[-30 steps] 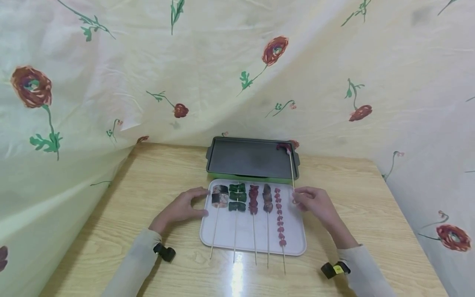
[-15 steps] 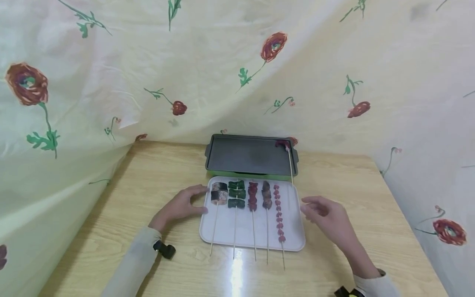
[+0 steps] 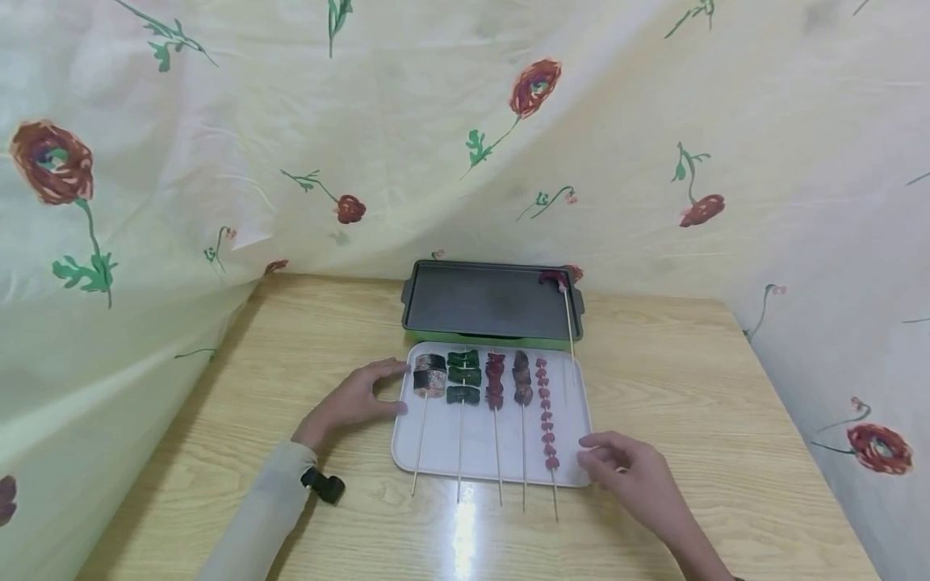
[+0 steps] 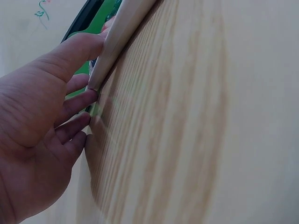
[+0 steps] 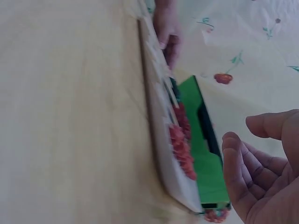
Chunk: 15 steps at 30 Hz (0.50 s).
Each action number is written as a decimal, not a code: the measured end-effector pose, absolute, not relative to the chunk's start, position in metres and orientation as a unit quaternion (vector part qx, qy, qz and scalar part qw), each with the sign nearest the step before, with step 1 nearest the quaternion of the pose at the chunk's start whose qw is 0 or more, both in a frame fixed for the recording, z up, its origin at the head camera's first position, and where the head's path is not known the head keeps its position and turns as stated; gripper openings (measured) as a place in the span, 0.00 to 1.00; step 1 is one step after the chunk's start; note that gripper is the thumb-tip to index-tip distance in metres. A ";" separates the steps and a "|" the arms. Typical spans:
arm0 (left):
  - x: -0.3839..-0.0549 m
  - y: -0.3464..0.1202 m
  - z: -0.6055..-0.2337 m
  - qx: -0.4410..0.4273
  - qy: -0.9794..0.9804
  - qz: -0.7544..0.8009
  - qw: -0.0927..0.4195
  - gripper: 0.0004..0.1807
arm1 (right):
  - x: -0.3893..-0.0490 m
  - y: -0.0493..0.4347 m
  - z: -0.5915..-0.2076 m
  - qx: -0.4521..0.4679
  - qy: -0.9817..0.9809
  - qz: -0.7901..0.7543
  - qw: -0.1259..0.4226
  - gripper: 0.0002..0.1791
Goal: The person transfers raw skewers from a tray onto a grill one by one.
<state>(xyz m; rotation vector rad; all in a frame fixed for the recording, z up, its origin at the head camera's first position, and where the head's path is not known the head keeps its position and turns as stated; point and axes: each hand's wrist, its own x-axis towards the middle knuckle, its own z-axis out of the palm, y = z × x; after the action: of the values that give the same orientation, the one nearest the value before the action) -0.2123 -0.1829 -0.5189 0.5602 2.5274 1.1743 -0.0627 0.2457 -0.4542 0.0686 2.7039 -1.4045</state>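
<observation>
The left hand (image 3: 356, 397) rests at the left edge of a white tray (image 3: 479, 448), its thumb and fingers spread wide apart and their tips at the rim; the left wrist view shows the thumb against the tray's side and the other fingers loosely bent near its corner. The right hand (image 3: 630, 476) is by the tray's lower right corner, fingers gently bent with a gap between thumb and forefinger and nothing held between them; whether its tips touch the rim cannot be told.

Five skewers lie side by side on the tray, food towards the far edge and bare sticks pointing at the person, their ends reaching past the near rim. From left to right they are a skewer of dark and pale chunks (image 3: 429, 376), a skewer of green pieces (image 3: 463, 378), a dark red skewer (image 3: 495, 381), a brownish skewer (image 3: 522, 378) and a longer row of small pink pieces (image 3: 547, 428).

Just beyond the tray sits a dark griddle (image 3: 479, 303) with a green base. A purplish-red skewer (image 3: 555, 279) lies along its right side, food near the far right corner, its stick crossing the near edge and ending above the tray.

All of this stands on a wood-grain table (image 3: 654, 363), backed by a pale cloth (image 3: 407, 121) printed with red flowers. A black band (image 3: 323, 485) circles the left wrist over a light sleeve (image 3: 261, 516)
</observation>
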 end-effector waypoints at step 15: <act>-0.213 -0.183 -0.521 0.203 0.875 0.415 0.142 0.41 | -0.041 0.227 -0.477 0.064 0.894 -0.430 0.107 0.14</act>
<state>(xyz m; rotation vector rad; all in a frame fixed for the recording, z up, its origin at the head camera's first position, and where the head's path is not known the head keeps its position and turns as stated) -0.2129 -0.1826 -0.5215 0.5859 2.5259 1.1968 -0.0412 0.2274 -0.4775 0.1886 2.6321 -1.2668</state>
